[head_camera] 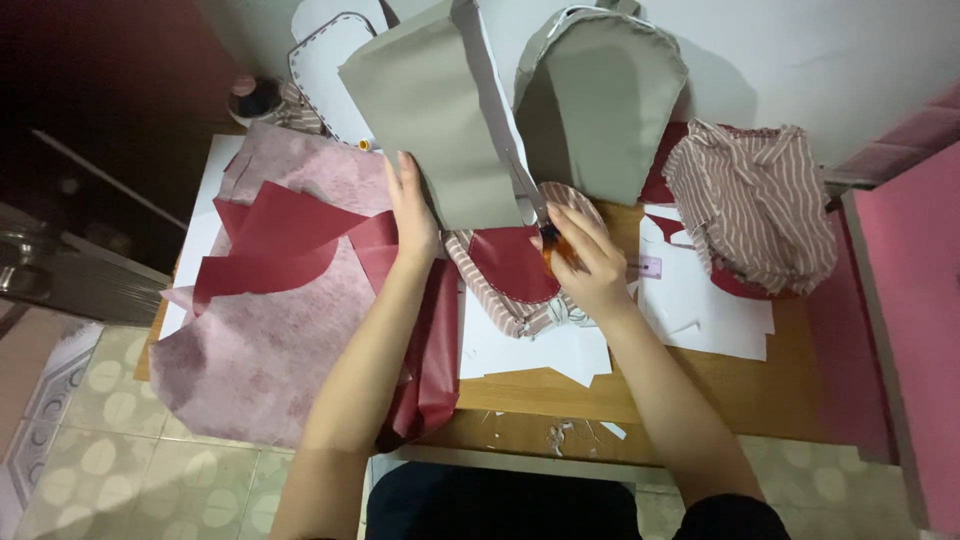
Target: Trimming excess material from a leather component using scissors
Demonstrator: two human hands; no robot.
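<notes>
My left hand (412, 212) grips the lower left edge of a grey sheet (432, 115) backed with white foam, holding it upright over the table. My right hand (585, 262) is closed on scissors with an orange handle (548, 240), their blades at the sheet's right edge. Under both hands lies a rounded striped piece with a dark red lining (512, 270). A second grey arched panel (598, 105) leans against the wall behind.
Dark red cut pieces (285, 240) lie on pink mottled fabric (260, 345) on the left. White paper sheets (700, 300) cover the wooden table (760, 385). A striped fabric bundle (755, 205) sits at the right, beside a pink board (910, 330). Scraps lie near the front edge.
</notes>
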